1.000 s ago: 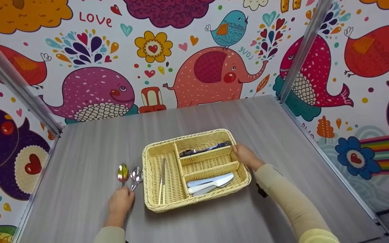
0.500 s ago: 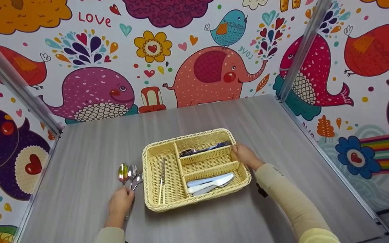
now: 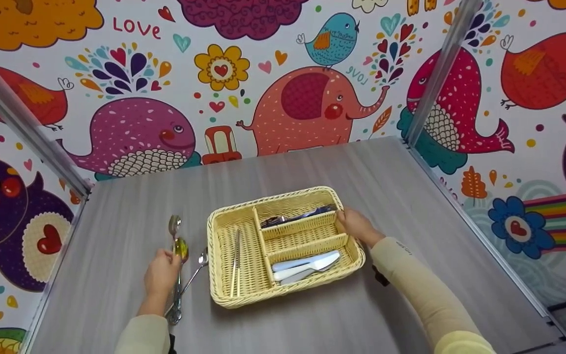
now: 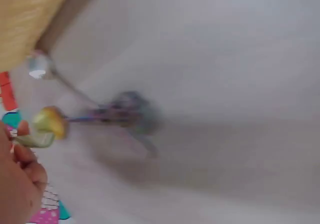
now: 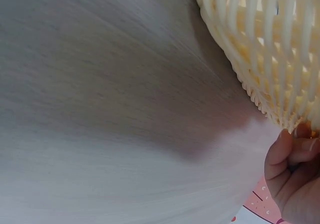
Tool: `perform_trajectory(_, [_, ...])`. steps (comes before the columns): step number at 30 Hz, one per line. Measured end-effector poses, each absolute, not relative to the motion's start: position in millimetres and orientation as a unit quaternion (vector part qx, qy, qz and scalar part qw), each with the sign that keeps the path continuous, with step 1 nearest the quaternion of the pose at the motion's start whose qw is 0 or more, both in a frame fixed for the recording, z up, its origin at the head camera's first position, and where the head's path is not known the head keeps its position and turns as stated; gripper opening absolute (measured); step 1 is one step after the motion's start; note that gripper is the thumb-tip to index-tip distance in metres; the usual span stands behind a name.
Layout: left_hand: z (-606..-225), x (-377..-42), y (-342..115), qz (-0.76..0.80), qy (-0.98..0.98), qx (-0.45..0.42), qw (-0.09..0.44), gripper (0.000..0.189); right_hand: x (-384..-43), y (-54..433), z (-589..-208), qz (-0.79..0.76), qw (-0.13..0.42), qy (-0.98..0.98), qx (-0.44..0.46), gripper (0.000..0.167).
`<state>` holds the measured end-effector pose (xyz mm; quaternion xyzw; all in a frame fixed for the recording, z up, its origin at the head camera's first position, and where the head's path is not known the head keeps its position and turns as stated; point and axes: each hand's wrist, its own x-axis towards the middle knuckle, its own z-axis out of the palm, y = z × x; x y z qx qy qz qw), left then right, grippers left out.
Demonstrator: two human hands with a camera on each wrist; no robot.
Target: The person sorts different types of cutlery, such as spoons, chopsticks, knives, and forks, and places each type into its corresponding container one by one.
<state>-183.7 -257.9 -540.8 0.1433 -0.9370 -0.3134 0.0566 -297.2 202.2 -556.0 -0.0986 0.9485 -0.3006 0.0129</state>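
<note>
My left hand (image 3: 159, 278), left of the basket, pinches a silver spoon (image 3: 174, 225) whose bowl points away from me. Beside that hand a spoon with a yellow sheen (image 3: 182, 249) lies on the table, and another silver spoon (image 3: 203, 257) lies slanted near the basket's left side. In the blurred left wrist view the fingers (image 4: 30, 170) hold the spoon's pale shaft (image 4: 35, 140). My right hand (image 3: 359, 227) grips the right rim of the wicker basket (image 3: 243, 300); the right wrist view shows thumb and fingers at its woven edge (image 5: 270, 111).
Chopsticks (image 3: 236, 263) lie in the basket's long left compartment. Several knives (image 3: 307, 265) fill the near right compartment, and dark-handled cutlery (image 3: 297, 216) the far one. The grey table (image 3: 116, 236) is bounded by patterned walls (image 3: 234, 108) at the back and sides.
My left hand has moved left and slightly away from me, lifting one spoon apart from the other two, which now lie to its right. The right hand and basket have stayed put.
</note>
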Motion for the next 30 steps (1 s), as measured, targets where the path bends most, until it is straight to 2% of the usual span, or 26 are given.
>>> perform_trajectory(3, [-525.7,-197.3,-247.6,-0.326,-0.933,0.124,0.085,0.023,-296.4,201.9,-555.9,-0.289,0.004,0.951,-0.108,0.028])
perform_trajectory(6, [-514.3,-211.8,-229.1,-0.323,-0.935,0.069,0.128,0.021,-296.0,202.1,-556.4,-0.277,-0.003,0.954,-0.115,0.027])
perform_trajectory(8, [-507.6,-220.2,-213.0,-0.316,-0.938,0.028,0.138,0.019,-295.9,202.2,-556.4,-0.273,-0.005,0.955,-0.114,0.027])
perform_trajectory(14, [-494.9,-234.3,-157.6,-0.279,-0.950,-0.101,0.100,0.010,-296.2,202.8,-556.6,-0.274,-0.003,0.955,-0.112,0.028])
perform_trajectory(18, [-493.2,-237.9,-122.3,-0.235,-0.952,-0.177,0.090,0.011,-295.7,202.9,-556.8,-0.279,-0.005,0.954,-0.111,0.030])
perform_trajectory(24, [-496.9,-243.0,-80.2,-0.154,-0.959,-0.222,0.089,0.012,-294.5,202.8,-556.6,-0.283,-0.002,0.953,-0.107,0.029])
perform_trajectory(30, [-509.0,-246.2,-48.6,-0.118,-0.955,-0.256,0.096,0.015,-295.1,203.0,-557.4,-0.276,0.001,0.955,-0.107,0.037])
